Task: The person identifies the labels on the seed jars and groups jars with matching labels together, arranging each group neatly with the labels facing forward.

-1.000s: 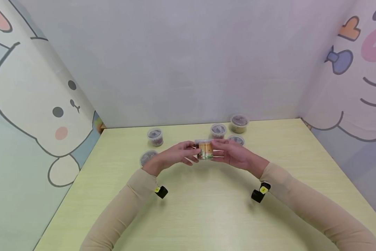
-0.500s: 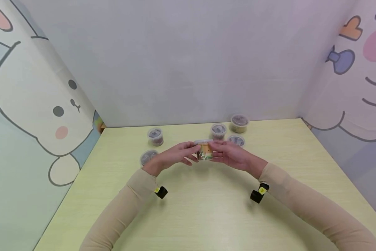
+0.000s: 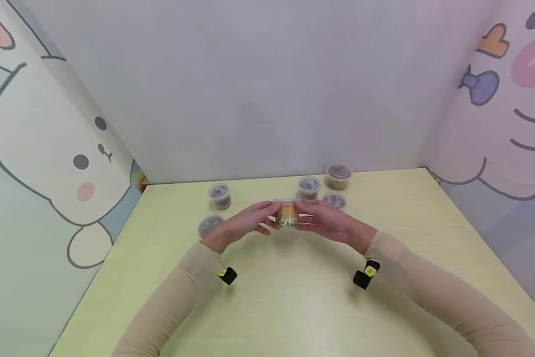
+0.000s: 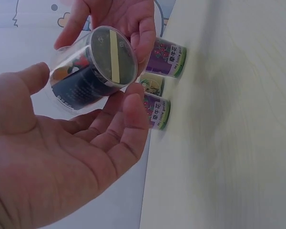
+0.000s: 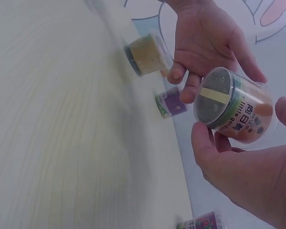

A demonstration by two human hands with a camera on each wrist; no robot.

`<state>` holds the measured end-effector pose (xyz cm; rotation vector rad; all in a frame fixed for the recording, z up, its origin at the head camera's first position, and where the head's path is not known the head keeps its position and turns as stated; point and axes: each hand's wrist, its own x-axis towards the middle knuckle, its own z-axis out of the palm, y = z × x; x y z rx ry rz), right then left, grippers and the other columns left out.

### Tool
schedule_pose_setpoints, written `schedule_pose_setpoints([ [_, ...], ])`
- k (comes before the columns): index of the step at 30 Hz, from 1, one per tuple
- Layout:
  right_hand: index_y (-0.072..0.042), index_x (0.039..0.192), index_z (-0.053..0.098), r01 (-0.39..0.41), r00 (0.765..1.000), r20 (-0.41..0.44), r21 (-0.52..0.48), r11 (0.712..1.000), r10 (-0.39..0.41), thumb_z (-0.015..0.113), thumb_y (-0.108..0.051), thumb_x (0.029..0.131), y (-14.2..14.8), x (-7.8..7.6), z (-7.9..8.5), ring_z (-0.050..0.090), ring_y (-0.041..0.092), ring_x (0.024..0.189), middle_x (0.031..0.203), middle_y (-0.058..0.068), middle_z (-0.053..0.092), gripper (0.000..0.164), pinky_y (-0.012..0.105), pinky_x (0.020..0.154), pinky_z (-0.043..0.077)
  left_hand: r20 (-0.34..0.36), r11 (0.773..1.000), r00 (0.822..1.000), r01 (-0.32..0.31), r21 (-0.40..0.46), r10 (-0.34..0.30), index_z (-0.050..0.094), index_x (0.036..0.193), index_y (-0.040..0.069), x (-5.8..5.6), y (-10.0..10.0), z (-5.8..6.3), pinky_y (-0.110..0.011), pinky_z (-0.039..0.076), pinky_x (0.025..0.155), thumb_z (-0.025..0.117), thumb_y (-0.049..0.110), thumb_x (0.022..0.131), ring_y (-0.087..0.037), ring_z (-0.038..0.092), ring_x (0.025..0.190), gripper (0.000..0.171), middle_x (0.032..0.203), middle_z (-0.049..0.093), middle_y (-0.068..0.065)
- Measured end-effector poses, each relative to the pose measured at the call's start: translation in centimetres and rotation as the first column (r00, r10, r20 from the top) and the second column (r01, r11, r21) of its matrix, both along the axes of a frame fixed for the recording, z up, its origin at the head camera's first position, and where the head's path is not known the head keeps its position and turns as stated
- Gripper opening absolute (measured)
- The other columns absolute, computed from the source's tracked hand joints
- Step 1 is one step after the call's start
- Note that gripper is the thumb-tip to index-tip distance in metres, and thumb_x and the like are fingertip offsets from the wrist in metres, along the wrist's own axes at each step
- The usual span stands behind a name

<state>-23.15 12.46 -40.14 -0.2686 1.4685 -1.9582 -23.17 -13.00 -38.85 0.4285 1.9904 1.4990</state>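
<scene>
A clear plastic tub (image 3: 287, 214) with a lid and an orange-and-green printed label is held up over the table, between both hands. My left hand (image 3: 245, 221) grips its left side, thumb on one side and fingers on the other. From the opposite side my right hand (image 3: 329, 219) holds it with thumb and curled fingers. In the left wrist view the tub (image 4: 76, 88) is tilted, showing a dark base with a pale strip across it. "Little garden" lettering shows on the tub (image 5: 248, 117) in the right wrist view.
Behind the right hand stand three lidded tubs: one nearer (image 3: 334, 200), one behind (image 3: 309, 186), and a larger one (image 3: 338, 174) at the back. Two more, a far tub (image 3: 219, 196) and a nearer tub (image 3: 210, 224), are by the left hand. The pale table (image 3: 289, 297) meets a wall behind.
The tub has turned between the fingers: the dark part of its label has gone from the left, and orange and green now face the head camera. Both hands stay on it.
</scene>
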Motion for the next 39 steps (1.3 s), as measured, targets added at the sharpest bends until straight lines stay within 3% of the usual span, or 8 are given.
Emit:
schedule_pose_setpoints([
  [8, 0.005, 0.145, 0.037, 0.008, 1.0, -0.004, 0.003, 1.0, -0.008, 0.047, -0.028, 0.11, -0.2, 0.3, 0.3, 0.059, 0.027, 0.119, 0.133, 0.016, 0.052, 0.049, 0.053, 0.112, 0.038, -0.005, 1.0, 1.0, -0.01, 0.009, 0.01, 0.048, 0.146, 0.013, 0.2, 0.0, 0.0, -0.043, 0.052, 0.094, 0.046, 0.056, 0.104, -0.027, 0.058, 0.118, 0.061, 0.129, 0.06, -0.01],
  [15, 0.008, 0.146, 0.036, 0.029, 0.998, -0.05, 0.039, 0.999, -0.027, 0.053, -0.031, 0.107, -0.6, 0.5, 0.3, 0.062, 0.023, 0.113, 0.127, 0.013, 0.056, 0.057, 0.047, 0.108, 0.043, -0.041, 1.0, 0.999, -0.014, -0.012, 0.014, 0.051, 0.142, 0.013, 0.2, 0.0, -0.3, -0.046, 0.05, 0.095, 0.05, 0.061, 0.101, -0.026, 0.056, 0.119, 0.063, 0.129, 0.06, -0.008],
  [19, 0.006, 0.144, 0.039, 0.027, 0.997, -0.067, 0.041, 0.999, -0.024, 0.049, -0.034, 0.109, -0.7, 0.5, 0.2, 0.061, 0.023, 0.114, 0.129, 0.013, 0.056, 0.054, 0.046, 0.108, 0.044, -0.047, 1.0, 0.999, -0.024, -0.003, 0.024, 0.051, 0.142, 0.012, 0.2, -0.2, -0.5, -0.047, 0.05, 0.096, 0.049, 0.059, 0.102, -0.026, 0.055, 0.118, 0.062, 0.128, 0.061, -0.008],
  [24, 0.004, 0.143, 0.04, 0.023, 0.996, -0.082, 0.033, 0.999, -0.02, 0.04, -0.038, 0.111, -0.9, 0.5, 0.2, 0.059, 0.027, 0.12, 0.136, 0.017, 0.054, 0.053, 0.048, 0.11, 0.041, -0.053, 0.999, 0.998, -0.037, 0.039, 0.039, 0.05, 0.144, 0.009, 0.3, -0.6, -0.4, -0.056, 0.045, 0.101, 0.048, 0.054, 0.105, -0.028, 0.055, 0.118, 0.06, 0.129, 0.06, -0.01],
  [39, 0.002, 0.139, 0.045, 0.025, 0.997, -0.076, 0.022, 0.999, -0.023, 0.044, -0.033, 0.111, -1.3, 0.4, 0.3, 0.061, 0.027, 0.115, 0.133, 0.015, 0.054, 0.045, 0.047, 0.107, 0.043, -0.069, 0.999, 0.997, -0.028, 0.043, 0.031, 0.051, 0.141, 0.007, 0.5, -0.6, -0.2, -0.055, 0.046, 0.1, 0.047, 0.049, 0.107, -0.029, 0.054, 0.117, 0.054, 0.126, 0.06, -0.011],
])
